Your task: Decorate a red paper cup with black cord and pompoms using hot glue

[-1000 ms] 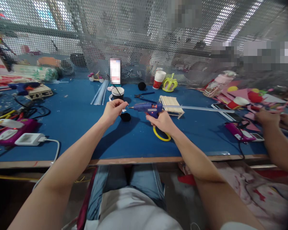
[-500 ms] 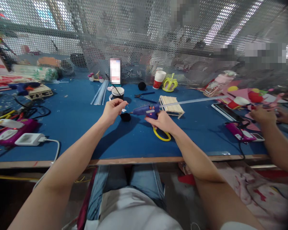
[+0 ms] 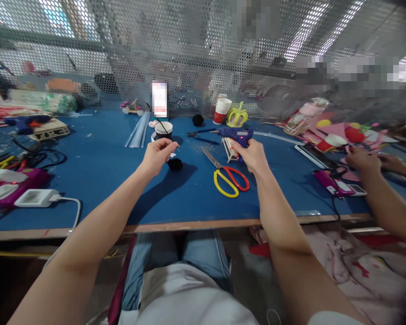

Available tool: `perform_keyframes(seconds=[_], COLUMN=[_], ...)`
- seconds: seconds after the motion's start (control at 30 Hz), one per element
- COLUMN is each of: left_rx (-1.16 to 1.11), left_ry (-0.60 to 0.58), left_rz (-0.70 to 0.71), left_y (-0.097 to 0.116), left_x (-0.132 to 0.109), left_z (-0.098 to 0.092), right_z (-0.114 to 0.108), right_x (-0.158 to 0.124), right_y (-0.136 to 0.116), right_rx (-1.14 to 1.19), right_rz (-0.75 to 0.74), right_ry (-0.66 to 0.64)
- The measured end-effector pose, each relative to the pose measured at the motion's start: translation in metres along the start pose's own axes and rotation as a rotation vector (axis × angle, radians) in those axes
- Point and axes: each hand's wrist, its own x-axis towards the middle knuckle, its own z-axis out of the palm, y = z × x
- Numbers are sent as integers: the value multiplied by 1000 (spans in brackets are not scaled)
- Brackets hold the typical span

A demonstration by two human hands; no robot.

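My right hand (image 3: 252,153) is closed around a blue hot glue gun (image 3: 235,133), whose nozzle points left; a long clear glue stick (image 3: 277,136) sticks out behind it. My left hand (image 3: 158,155) is closed in a pinch; a small white piece (image 3: 173,155) shows below its fingertips, but I cannot make out exactly what they grip. Just beneath lies a black pom-pom (image 3: 175,164). Behind the left hand stands a paper cup (image 3: 163,130) with a dark band and a thin black stick at it. Scissors (image 3: 226,175) with one yellow and one red handle lie between my hands.
Pliers (image 3: 203,135) and a slatted wooden piece (image 3: 229,151) lie near the glue gun. Clear glue sticks (image 3: 138,131) lie at left, another black pom-pom (image 3: 198,120) farther back. A purple power strip (image 3: 18,185) sits left. Another person's hands (image 3: 363,160) work at right.
My right hand has moved the glue gun right and away from the pom-pom, uncovering the scissors. My left hand keeps its pinch in nearly the same place.
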Motion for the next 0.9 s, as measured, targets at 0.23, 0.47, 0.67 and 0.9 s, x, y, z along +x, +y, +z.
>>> perform_keyframes(seconds=[0.23, 0.47, 0.67, 0.9], left_rx=[2, -6, 1, 26], left_ry=[-16, -22, -42, -58], left_rz=[1, -15, -19, -50], left_y=[-2, -5, -1, 2], left_x=[-1, 0, -3, -5], left_z=[1, 1, 2, 4], right_z=[-15, -8, -8, -9], right_x=[22, 33, 33, 31], right_y=[11, 16, 20, 20], right_rx=[-657, -798, -836, -829], right_rz=[75, 190, 180, 133], right_ry=[43, -7, -5, 3])
